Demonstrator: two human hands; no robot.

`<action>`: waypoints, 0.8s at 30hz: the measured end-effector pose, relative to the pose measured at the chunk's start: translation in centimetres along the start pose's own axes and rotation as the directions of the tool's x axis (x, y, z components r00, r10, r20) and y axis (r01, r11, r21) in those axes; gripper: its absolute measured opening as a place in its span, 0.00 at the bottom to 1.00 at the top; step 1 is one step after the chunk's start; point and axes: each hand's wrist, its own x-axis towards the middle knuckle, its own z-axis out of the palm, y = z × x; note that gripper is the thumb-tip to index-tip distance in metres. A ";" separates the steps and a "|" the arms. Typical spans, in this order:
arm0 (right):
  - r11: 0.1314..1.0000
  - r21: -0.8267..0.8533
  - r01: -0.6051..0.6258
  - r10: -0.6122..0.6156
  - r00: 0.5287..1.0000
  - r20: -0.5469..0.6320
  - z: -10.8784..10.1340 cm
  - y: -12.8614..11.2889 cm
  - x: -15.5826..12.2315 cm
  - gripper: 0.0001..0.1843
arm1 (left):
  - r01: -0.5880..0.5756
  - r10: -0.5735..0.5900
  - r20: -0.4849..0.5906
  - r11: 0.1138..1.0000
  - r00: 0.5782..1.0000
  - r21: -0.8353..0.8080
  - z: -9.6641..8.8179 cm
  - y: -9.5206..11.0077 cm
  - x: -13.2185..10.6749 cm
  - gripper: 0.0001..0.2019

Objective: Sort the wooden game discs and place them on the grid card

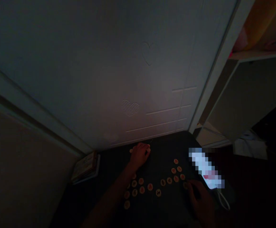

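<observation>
Round, pale Chinese chess pieces [150, 186] with red or dark marks lie scattered on a dark tabletop [166, 148]. My left hand [139, 154] reaches to the back edge near the wall, its fingers curled over a small group of pieces. One pale piece [148, 150] shows at its fingertips, another [131, 151] just left of it. At the front right, my right hand [201, 196] has its fingertips on a dark-marked piece [185, 185] at the end of a row. My left forearm partly covers several pieces at left. Dim light blurs the fingers.
A lit phone [206, 169], its screen blurred out, lies at the right with a white cord [223, 201]. Stacked books [85, 166] stand at the left edge. A pale panel [152, 79] with embossed hearts rises behind the table. Shelves [259, 55] are at right.
</observation>
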 end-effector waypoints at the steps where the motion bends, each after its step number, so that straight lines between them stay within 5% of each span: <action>1: 1.000 0.001 0.001 -0.001 1.000 -0.007 0.0 -0.1 0.0 0.18 | -0.008 0.008 0.005 1.000 1.000 0.011 0.1 0.0 0.3 0.11; 12: 1.000 0.017 0.014 -0.014 1.000 -0.025 0.2 0.0 0.0 0.18 | -0.128 0.130 0.113 0.991 0.985 -0.024 0.8 2.4 -1.4 0.05; 24: 0.997 0.022 0.067 -0.064 0.992 -0.113 0.8 -0.6 -0.5 0.19 | -0.076 0.118 0.085 0.919 0.989 -0.388 1.3 3.1 -3.7 0.15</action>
